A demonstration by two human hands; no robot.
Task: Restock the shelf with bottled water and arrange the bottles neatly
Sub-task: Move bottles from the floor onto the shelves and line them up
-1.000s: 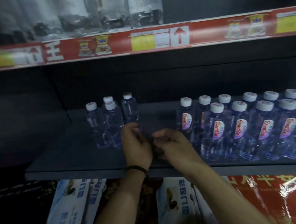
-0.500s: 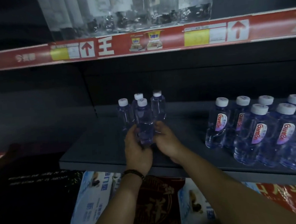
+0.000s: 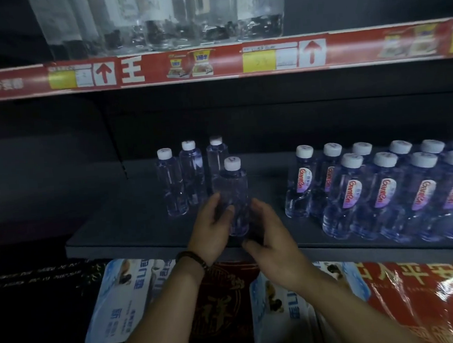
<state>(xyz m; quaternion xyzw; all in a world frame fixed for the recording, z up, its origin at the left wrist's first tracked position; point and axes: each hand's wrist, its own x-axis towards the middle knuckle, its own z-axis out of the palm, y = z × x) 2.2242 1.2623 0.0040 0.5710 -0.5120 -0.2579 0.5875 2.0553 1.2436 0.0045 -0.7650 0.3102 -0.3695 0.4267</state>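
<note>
A: Entry, head view. Where was the bottle being handled?

B: Centre of frame. One unlabelled bottle [image 3: 235, 194] with a white cap stood upright near the front edge of the dark shelf [image 3: 112, 235]. Could not tell whether its base touched the board or was just clear of it.

A: Grip?

B: Both hands were on it. The left hand [image 3: 210, 231] was wrapped round its lower left side, thumb across the front. The right hand [image 3: 271, 237] was curled round the lower right side, with its fingers passing behind the bottle and its thumb low by the base. A dark bracelet [image 3: 192, 258] sat on the left wrist.

A: Neighbours?

B: Three bottles [image 3: 192, 173] of the same plain kind stood just behind it and to its left, upright and close together. The rightmost one was partly hidden by the held bottle. To the right of centre, apart from this group, the labelled bottles [image 3: 382, 195] stood in two rows that ran off the right edge.

A: Surroundings?

B: A red price strip [image 3: 212, 62] with arrows and yellow tags crossed the upper frame. Large clear bottles [image 3: 169, 20] stood on the level above it. Below the shelf, blue-and-white packs [image 3: 127, 298] lay lower centre, and a red wrapped pack [image 3: 430, 296] lay lower right. The lighting was dim, and the print on the packs was unreadable.
</note>
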